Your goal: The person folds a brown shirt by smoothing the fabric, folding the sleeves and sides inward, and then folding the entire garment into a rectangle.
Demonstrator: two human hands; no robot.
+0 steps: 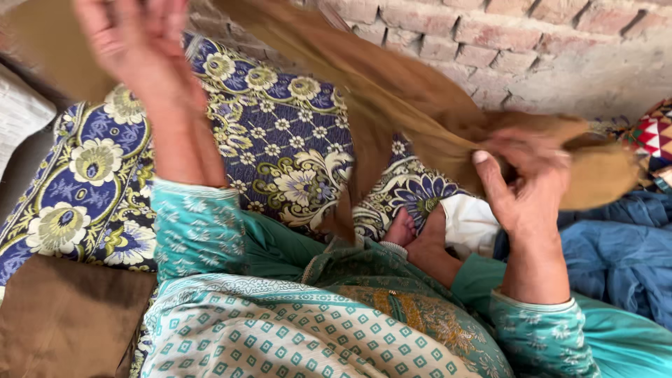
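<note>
Two hands on brown cloth (392, 91) | right hand (528, 182) clenched on bunched end | left hand (136, 42) blurred, grip unclear | risk: cloth slipping free mid-swing onto floral bedspread (280, 140)

brown cloth (420, 105): matt, soft | floral bedspread (280, 140): woven | brick wall (532, 42): rough
</note>
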